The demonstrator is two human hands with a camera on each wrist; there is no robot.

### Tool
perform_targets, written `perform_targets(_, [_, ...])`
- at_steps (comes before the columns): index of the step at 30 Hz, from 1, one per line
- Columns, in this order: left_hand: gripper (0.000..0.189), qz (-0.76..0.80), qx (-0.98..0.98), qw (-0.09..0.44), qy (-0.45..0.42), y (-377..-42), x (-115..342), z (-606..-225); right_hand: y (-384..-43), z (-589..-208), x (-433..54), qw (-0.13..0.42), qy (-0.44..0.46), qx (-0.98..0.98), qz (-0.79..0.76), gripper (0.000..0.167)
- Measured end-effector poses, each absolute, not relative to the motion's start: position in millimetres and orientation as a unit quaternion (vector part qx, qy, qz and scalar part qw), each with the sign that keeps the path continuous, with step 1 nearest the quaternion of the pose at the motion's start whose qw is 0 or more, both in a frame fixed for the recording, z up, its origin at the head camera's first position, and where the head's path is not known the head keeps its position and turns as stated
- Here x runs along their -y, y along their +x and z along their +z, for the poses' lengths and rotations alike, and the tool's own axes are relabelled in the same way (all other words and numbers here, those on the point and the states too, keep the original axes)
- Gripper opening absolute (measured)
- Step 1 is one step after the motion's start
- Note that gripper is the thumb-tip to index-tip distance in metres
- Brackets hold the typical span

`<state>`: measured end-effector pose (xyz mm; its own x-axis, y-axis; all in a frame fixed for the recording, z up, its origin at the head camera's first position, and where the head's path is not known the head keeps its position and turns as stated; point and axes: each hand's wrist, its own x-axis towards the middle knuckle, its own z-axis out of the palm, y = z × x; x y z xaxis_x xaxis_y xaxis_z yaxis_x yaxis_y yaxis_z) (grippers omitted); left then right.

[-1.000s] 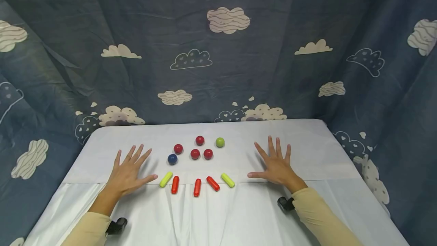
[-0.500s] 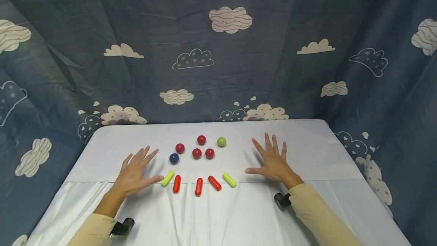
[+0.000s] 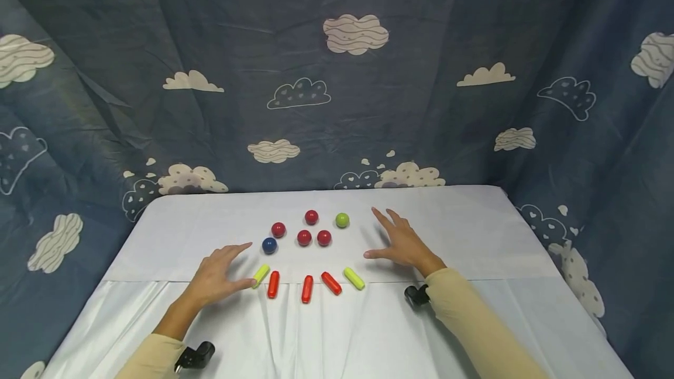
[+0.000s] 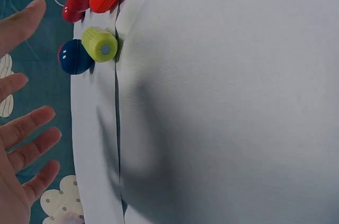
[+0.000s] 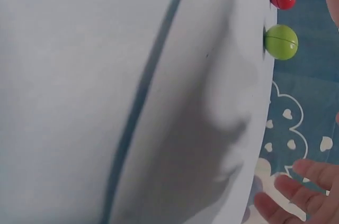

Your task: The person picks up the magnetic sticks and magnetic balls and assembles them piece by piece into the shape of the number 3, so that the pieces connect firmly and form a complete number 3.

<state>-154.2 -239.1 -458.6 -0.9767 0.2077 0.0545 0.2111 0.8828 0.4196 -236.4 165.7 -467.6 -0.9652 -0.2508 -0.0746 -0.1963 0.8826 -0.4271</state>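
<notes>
My left hand (image 3: 217, 276) hovers at the left of the pieces, fingers extended and holding nothing. Its thumb tip overlaps the lower end of a yellow-green stick (image 3: 261, 274) in the head view. Behind that stick lies a blue ball (image 3: 270, 245), also in the left wrist view beside the stick (image 4: 99, 44). My right hand (image 3: 404, 244), thumb and fingers spread apart, holds nothing above the cloth, nearest to a green ball (image 3: 342, 220). Several red balls (image 3: 304, 237) sit between the hands. In front of them are red sticks (image 3: 272, 284) and a second yellow-green stick (image 3: 354, 278).
A white cloth (image 3: 458, 332) covers the table, with a seam running across it. Dark blue curtains (image 3: 226, 34) with cloud prints hang behind and at both sides. Each wrist bears a small black camera, one at the left (image 3: 195, 355), one at the right (image 3: 417, 295).
Both hands have moved inward, toward the pieces, and their fingers look less widely fanned in the head view. The left thumb has reached the yellow-green stick's edge. The balls and sticks keep their arrangement.
</notes>
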Motion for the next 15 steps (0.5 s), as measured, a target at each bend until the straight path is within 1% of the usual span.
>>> perform_targets(3, [0.076, -0.229, 0.968, -0.021, -0.096, -153.3, 237.4, -461.3, -242.5, -467.3, -160.3, 0.072, -0.117, -0.966, -0.221, 0.109])
perform_targets(7, [0.075, -0.259, 0.962, -0.039, -0.080, -152.0, 236.7, -466.1, -250.5, -467.9, -154.3, 0.084, -0.123, -0.961, -0.235, 0.105])
perform_targets(12, [0.072, -0.294, 0.952, -0.044, -0.073, -153.1, 236.7, -471.3, -261.6, -469.0, -146.0, 0.101, -0.122, -0.953, -0.257, 0.101])
perform_targets(15, [0.069, -0.308, 0.948, -0.040, -0.075, -157.7, 235.5, -473.7, -271.2, -469.2, -142.2, 0.100, -0.127, -0.948, -0.275, 0.097])
